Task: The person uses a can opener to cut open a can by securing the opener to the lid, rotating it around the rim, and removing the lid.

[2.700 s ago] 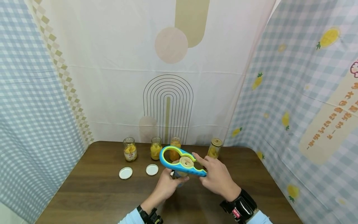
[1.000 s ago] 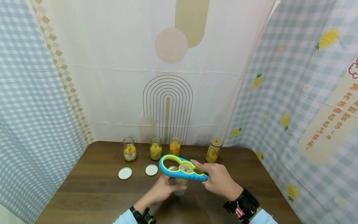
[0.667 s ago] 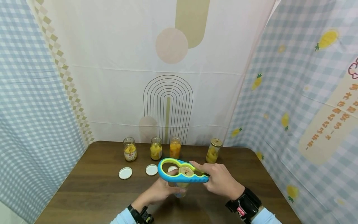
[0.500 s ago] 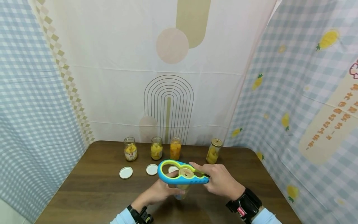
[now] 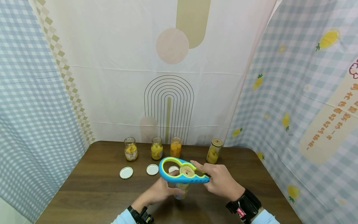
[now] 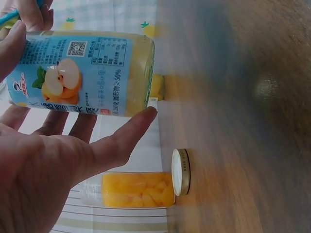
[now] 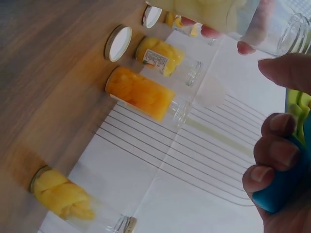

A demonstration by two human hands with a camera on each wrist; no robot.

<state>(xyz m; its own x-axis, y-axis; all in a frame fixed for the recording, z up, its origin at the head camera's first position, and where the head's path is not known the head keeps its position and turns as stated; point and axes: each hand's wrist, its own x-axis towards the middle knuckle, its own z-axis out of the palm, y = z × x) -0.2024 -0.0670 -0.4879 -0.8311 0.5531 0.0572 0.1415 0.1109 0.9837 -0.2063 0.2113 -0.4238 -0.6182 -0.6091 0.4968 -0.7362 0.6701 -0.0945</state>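
Observation:
My left hand (image 5: 158,190) grips a glass jar (image 5: 183,187) by its side. In the left wrist view the jar's blue label (image 6: 97,73) shows a cut fruit, and pale pieces fill the glass; the little finger reaches its base edge. A gold lid (image 5: 186,171) tops the jar. Around that lid sits a blue jar opener (image 5: 181,179) with a green inner edge, its wide loop pointing left. My right hand (image 5: 222,182) holds the opener's handles, fingers curled round the blue side (image 7: 279,191) in the right wrist view. The palm hides the handle ends.
Along the table's back edge stand two lidless jars of yellow fruit (image 5: 130,152) (image 5: 156,151) and one of orange fruit (image 5: 175,149). A lidded jar (image 5: 213,154) stands farther right. Three loose lids, left (image 5: 126,173), middle (image 5: 152,169) and right (image 5: 173,169), lie before them.
Since the earliest frame, both hands have brought the jar and opener lower and nearer the body. The opener now lies more level; it has risen slightly in the last half second.

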